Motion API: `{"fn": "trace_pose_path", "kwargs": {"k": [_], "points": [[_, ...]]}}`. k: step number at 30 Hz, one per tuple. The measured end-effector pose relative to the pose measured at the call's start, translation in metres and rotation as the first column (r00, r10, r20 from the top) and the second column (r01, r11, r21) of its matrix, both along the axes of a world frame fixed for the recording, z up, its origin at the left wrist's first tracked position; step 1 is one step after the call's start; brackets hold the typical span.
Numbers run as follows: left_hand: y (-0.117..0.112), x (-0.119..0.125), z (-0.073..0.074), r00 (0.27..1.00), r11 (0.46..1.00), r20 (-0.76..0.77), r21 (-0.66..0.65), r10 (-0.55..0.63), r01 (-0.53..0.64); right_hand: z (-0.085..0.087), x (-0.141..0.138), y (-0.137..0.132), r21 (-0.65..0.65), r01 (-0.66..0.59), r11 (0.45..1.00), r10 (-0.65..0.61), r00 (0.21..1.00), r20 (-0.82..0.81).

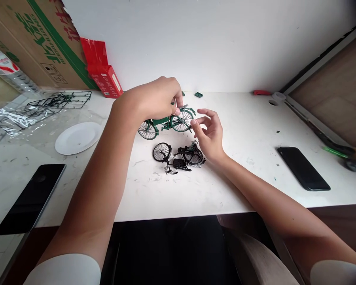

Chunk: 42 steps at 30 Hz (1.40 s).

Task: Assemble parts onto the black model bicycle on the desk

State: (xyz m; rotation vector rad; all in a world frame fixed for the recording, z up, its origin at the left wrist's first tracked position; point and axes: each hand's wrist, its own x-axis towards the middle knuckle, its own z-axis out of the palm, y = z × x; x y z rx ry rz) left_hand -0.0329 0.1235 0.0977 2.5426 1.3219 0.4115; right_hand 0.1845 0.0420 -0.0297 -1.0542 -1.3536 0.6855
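A green model bicycle (180, 120) stands upright on the white table, its rear wheel to the right. From above, my left hand (154, 97) is closed on it, with thumb and fingers near the seat and rear rack; the palm hides much of the frame and the handlebar. My right hand (210, 134) is at the rear wheel's edge. Its thumb and middle finger are pinched together there, while the index finger stretches out apart; whatever is between them is hidden. Just below lies a black model bicycle (182, 158) on its side, close to my right hand.
A white plate (78, 137) and plastic parts frames (62, 101) in clear film are on the left. One phone (31, 198) lies front left, another phone (303, 168) right. A red box (102, 71) and large carton (38, 43) stand behind. A small green piece (198, 94) lies near the wall.
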Motion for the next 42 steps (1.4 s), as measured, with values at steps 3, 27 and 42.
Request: {"fn": "trace_pose_path", "kwargs": {"k": [3,27,42], "points": [[0.003,-0.006,0.000,0.999,0.999,0.015,0.013,-0.032,0.032,-0.004,0.000,0.002,-0.003,0.010,1.000,-0.010,0.998,0.057],[-0.011,-0.005,0.021,0.978,0.982,-0.196,-0.153,0.077,-0.108,-0.008,0.000,0.002,0.020,-0.050,0.999,0.044,0.970,0.238],[-0.006,-0.004,0.016,0.966,0.984,-0.255,-0.161,0.038,-0.081,-0.013,0.006,0.007,0.044,-0.119,0.992,0.105,0.967,0.233]]}}
